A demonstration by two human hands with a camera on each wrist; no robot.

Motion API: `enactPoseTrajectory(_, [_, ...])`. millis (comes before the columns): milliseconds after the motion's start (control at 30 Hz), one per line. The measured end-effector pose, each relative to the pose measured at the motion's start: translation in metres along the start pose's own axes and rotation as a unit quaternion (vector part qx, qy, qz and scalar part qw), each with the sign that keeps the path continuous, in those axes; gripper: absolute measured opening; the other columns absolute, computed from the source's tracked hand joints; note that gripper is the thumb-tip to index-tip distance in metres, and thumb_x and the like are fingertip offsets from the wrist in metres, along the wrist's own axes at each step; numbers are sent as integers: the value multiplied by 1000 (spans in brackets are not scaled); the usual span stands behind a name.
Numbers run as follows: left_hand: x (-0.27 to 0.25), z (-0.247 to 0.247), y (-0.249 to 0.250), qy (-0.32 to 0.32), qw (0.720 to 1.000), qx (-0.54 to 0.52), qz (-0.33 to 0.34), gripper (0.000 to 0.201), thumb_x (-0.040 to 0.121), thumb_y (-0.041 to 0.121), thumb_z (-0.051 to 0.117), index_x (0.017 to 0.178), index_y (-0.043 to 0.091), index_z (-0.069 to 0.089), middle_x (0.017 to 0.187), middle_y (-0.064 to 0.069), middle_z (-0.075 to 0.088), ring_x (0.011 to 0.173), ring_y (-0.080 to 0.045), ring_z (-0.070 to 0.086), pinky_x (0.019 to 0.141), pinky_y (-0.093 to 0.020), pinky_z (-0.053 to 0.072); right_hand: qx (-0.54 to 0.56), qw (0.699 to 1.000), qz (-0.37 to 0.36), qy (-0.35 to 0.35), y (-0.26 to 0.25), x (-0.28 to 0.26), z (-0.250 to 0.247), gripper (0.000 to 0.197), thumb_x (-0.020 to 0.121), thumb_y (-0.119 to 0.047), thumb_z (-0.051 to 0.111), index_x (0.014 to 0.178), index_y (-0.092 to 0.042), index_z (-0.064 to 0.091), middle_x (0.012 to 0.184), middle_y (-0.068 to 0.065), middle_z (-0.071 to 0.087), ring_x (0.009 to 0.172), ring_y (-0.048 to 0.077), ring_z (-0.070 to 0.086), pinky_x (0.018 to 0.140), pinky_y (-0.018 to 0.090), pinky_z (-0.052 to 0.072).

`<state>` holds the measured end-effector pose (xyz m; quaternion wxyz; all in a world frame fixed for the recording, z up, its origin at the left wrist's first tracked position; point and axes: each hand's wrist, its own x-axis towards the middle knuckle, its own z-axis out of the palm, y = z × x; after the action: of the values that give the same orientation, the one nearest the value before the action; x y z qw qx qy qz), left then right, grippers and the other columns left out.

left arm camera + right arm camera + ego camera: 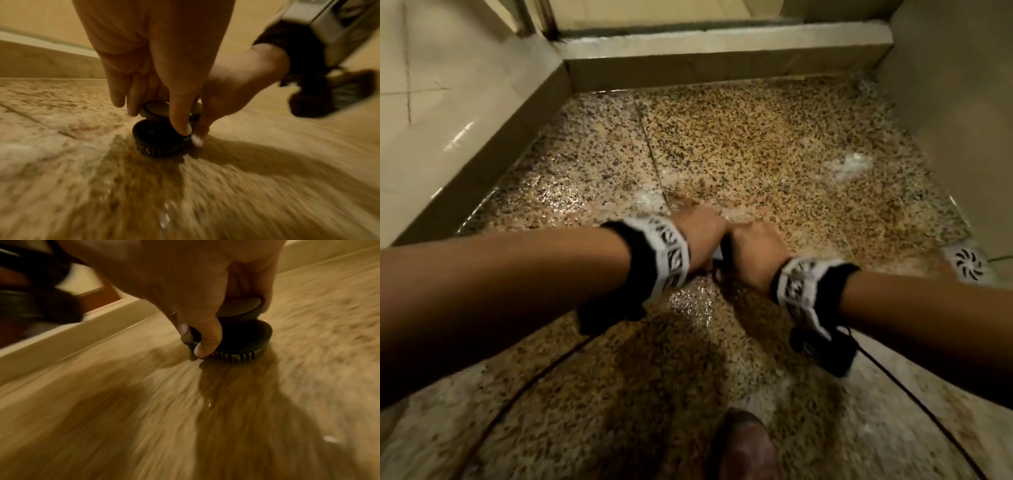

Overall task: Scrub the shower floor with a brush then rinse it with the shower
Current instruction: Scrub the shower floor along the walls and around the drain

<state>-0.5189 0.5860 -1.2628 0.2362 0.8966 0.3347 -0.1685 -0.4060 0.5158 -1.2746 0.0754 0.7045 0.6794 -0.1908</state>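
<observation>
Head view: both forearms are stretched out over the wet, speckled shower floor [756,137], and the left hand [700,236] and right hand [755,253] are pressed side by side, touching, low over the middle of the floor. Little of the round scrub brush [162,138] is seen from above, as it is covered by the two hands. In the left wrist view the brush is shown bristles-down on the floor, its dark disc held under a rounded knob; the left fingers [179,120] are curled down over the knob and rim, with a fingertip clamped at the disc's edge beside a fingertip of the right hand. In the right wrist view the knob is cupped under the right palm and the right thumb [207,344] is pinched against the disc's edge. The floor in both wrist views is streaked with blur, and a shiny trickle of water [208,404] is caught in front of the brush. Patches of white foam [854,162] are scattered toward the far right of the floor. A round drain cover [967,263] is set at the right edge, near the wall, well apart from the brush. A raised tiled kerb [722,58] is seen along the far side. A foot [743,445] is planted at the bottom of the head view.
</observation>
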Motion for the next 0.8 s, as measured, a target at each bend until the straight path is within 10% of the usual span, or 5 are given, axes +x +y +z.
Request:
enactPoseTrajectory(167, [-4,-17,-11,26,999,-6,-20,15,84,21,68,73,17,59,76,-6,64,57,-14,53,64,-27,45,-38,999,11,-23,-16,29,-28,19,86,-31,67,93,-13,66,92,8,66,82,26,62,77,34,53])
enactPoseTrajectory(267, [9,-34,-16,39,999,17,-20,15,87,19,63,96,7,67,95,-12,68,87,-29,65,76,-33,50,-21,999,44,14,-19,47,-29,22,84,-31,70,95,-12,67,89,10,63,86,27,63,79,36,53])
enactPoseTrajectory(400, [-36,-1,-22,3,1000,14,-23,10,84,22,68,82,14,62,66,1,53,62,-18,53,63,-27,45,-31,999,-14,-31,-40,6,-2,25,76,-34,74,90,-15,65,90,8,69,80,27,65,73,32,53])
enactPoseTrajectory(600, [-44,-17,-48,33,998,30,-43,7,85,20,65,89,14,65,95,-13,69,78,-26,62,70,-30,46,-24,999,-35,3,-64,39,-17,15,86,-30,64,85,-15,62,79,2,59,76,24,58,70,31,48])
enactPoseTrajectory(800, [-94,10,-68,-39,997,26,-60,8,87,24,64,89,16,64,77,0,61,69,-17,57,65,-24,43,-48,991,-118,-51,-104,9,9,30,79,-40,68,97,-18,60,97,8,67,91,30,63,77,34,50])
